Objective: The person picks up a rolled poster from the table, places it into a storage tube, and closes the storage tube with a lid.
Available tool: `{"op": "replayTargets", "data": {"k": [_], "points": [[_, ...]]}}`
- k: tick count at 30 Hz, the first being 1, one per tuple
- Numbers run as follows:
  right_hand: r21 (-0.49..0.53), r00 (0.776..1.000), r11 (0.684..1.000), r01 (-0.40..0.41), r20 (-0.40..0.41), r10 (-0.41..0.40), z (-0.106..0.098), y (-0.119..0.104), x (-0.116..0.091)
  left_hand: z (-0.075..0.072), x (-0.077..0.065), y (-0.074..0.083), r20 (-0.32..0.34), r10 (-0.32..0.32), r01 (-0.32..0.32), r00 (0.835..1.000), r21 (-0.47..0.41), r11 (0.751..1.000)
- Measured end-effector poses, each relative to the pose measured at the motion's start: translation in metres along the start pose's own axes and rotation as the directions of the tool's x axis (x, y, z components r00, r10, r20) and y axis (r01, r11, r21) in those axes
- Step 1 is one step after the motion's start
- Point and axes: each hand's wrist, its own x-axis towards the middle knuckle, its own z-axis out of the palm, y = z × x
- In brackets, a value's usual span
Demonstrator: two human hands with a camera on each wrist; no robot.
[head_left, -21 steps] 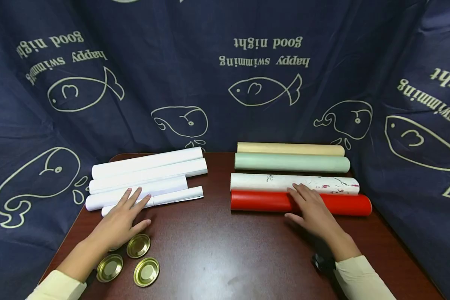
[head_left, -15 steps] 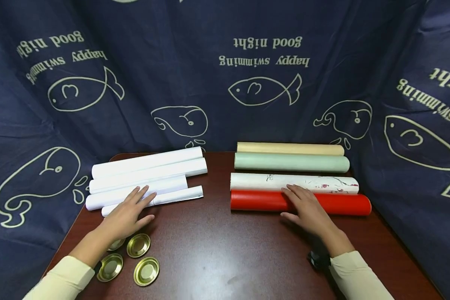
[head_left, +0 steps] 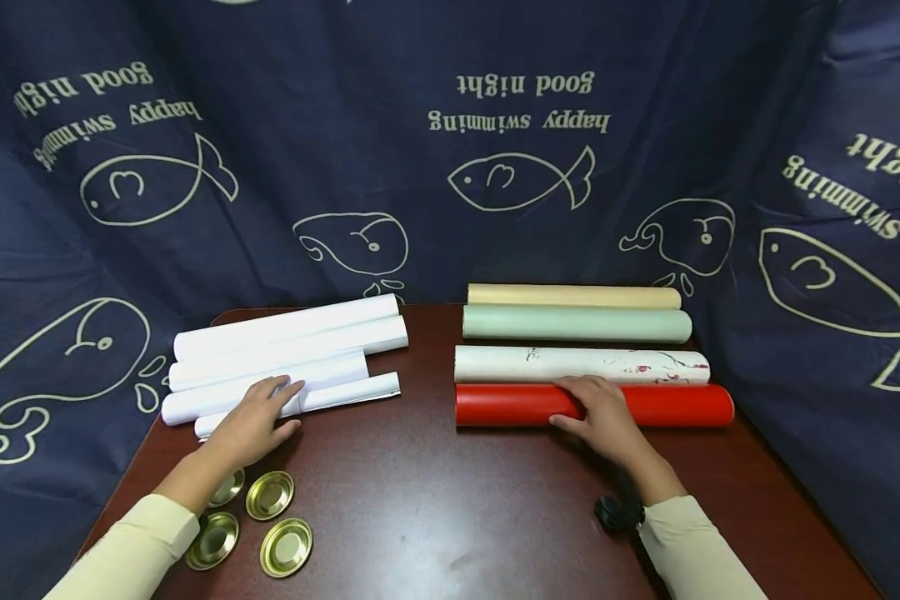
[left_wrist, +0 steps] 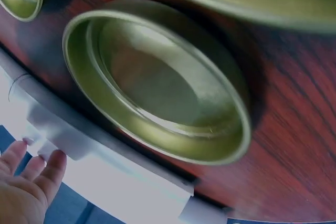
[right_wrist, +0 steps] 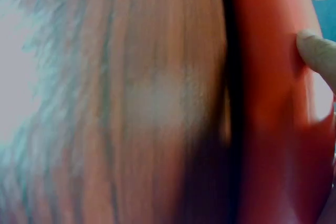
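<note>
I am listing: left hand [head_left: 249, 427], relaxed, at slim white paper roll [head_left: 354, 392]; right hand [head_left: 606, 423], grip unclear, at glossy red cylinder [head_left: 506, 406] by brown wooden table [head_left: 420, 487]'s right edge, nudges risking rolling.

Screened-off work spot, room type unclear: navy fish-print cloth [head_left: 345, 125] on three sides, dark wood-grained table [head_left: 420, 517].

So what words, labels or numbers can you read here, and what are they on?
"good night": upside down on the blue curtain, repeated; the rightmost runs out of view.
"happy swimming": upside down beneath each one, the rightmost also cut off.
Dark marks on the flower-patterned white roll: too small to read, if writing.
No numbers readable.
</note>
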Motion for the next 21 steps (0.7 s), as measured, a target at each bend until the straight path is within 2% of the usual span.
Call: {"op": "replayTargets", "data": {"k": [5,12,21], "points": [[0.017,1.0,1.0,-0.005,0.024,0.004,-0.002,-0.003,0.002,0.001,0.005,-0.001,-0.05,-0.012,0.012,0.999,0.0,1.0],[-0.069,0.998,0.998,-0.002,0.066,0.006,0.001,-0.01,0.003,0.004,0.005,0.0,-0.007,-0.053,0.054,0.999,0.031,0.998],[-0.16,0.993,0.987,-0.018,0.113,0.036,0.0,-0.02,0.002,0.009,0.007,0.002,-0.036,-0.073,0.074,0.997,0.034,0.997]]}}
